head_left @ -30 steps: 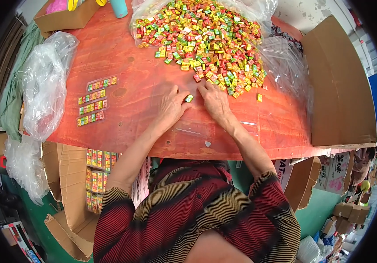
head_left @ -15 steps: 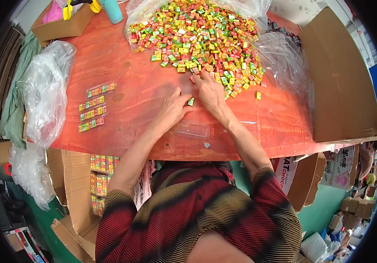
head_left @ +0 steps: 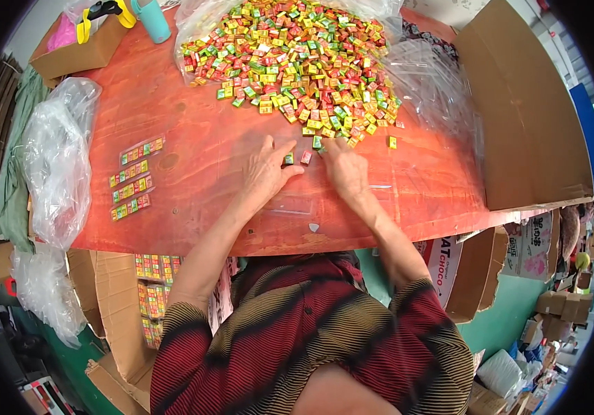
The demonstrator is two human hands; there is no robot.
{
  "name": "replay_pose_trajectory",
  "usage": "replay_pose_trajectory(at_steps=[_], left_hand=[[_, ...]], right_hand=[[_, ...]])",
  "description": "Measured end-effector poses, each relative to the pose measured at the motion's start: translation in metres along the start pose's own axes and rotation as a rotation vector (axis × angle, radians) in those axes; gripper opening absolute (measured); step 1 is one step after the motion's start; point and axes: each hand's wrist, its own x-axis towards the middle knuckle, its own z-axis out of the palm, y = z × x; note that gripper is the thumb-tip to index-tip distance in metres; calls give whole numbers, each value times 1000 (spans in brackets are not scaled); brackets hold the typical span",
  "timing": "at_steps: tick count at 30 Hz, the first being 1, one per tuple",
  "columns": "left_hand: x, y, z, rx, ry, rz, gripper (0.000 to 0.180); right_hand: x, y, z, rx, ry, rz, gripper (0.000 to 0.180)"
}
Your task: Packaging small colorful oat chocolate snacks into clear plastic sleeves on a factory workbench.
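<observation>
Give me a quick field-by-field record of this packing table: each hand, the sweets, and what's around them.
left hand: flat on the red table, fingertips by a green sweet
right hand: flat on the table, fingers at the near edge of the candy pile
between hands: red sweet
pile: small wrapped sweets, red, green, yellow, orange, on clear plastic
left of hands: four filled candy strips
table's left edge: crumpled plastic bags
right: cardboard box flap
</observation>
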Motion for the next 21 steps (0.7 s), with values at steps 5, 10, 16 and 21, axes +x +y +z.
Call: replay_pose_trajectory(at_steps=[5, 10, 16, 21], left_hand=[[4, 8, 11, 57, 26, 10, 41], [5, 5, 17, 86, 67, 74, 32], [-2, 16, 8, 126, 3, 10, 39], [0, 16, 3, 93, -1, 20, 38]], right_hand=[[3, 3, 1, -12, -45, 51, 15], [-10, 0, 1, -24, -31, -11, 16], [-15, 4, 1, 133, -74, -166, 25], [5, 9, -20, 133, -8, -58, 8]])
